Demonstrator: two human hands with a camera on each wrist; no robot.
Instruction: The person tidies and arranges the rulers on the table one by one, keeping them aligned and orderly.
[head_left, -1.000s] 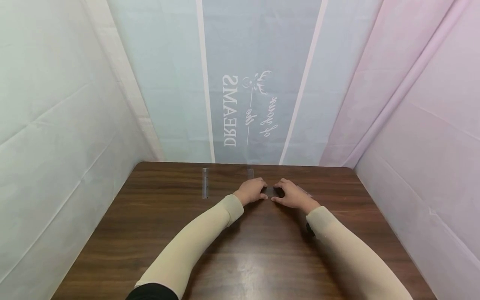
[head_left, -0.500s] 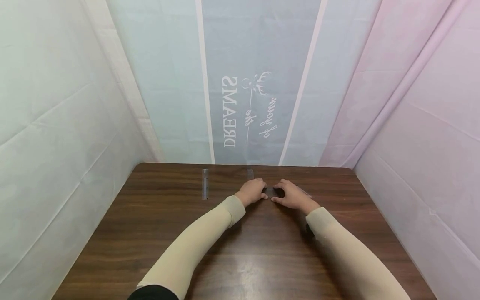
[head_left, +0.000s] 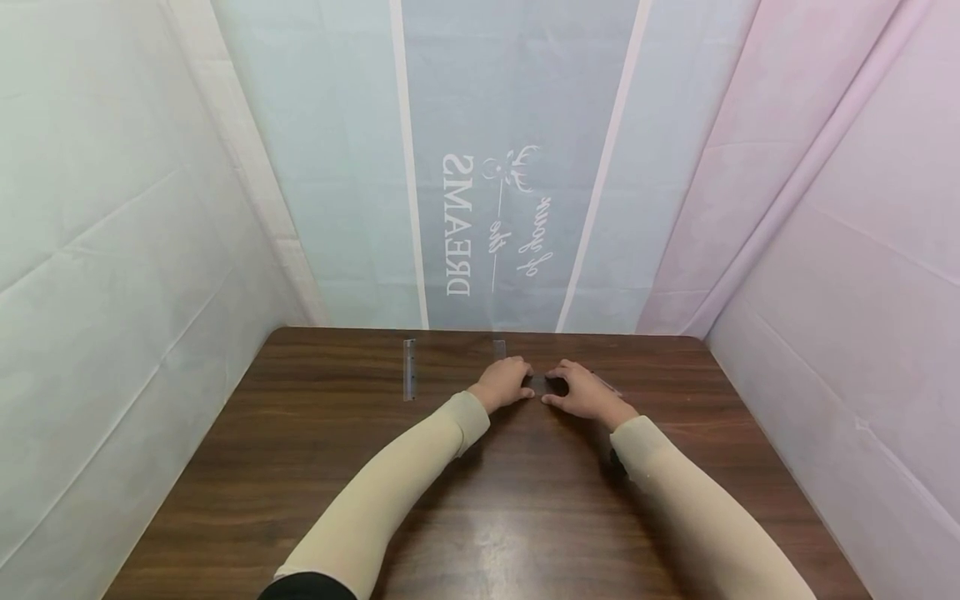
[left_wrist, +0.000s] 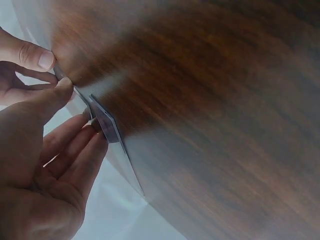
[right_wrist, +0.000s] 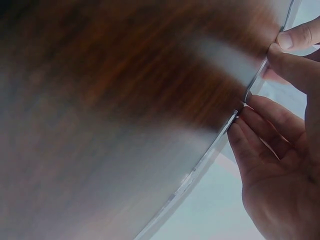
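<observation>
Low over the tabletop in the head view, my two hands face each other with a small clear ruler-like strip (head_left: 539, 385) between them. My left hand (head_left: 502, 382) pinches its left end between thumb and fingers. At the other end, my right hand (head_left: 588, 392) holds it the same way. The strip (right_wrist: 255, 82) shows nearly edge-on in the right wrist view, and fingers hide both of its ends. In the left wrist view my left hand (left_wrist: 55, 170) has its fingertips close to another clear strip (left_wrist: 117, 137); touching or apart, I cannot tell.
A narrow clear ruler (head_left: 409, 370) with dark marks lies farther left on the brown wooden table (head_left: 480, 500). Another clear strip (head_left: 499, 348) lies just behind my left hand, and a thin clear piece (head_left: 606, 383) behind my right. Fabric walls (head_left: 360, 167) enclose the table.
</observation>
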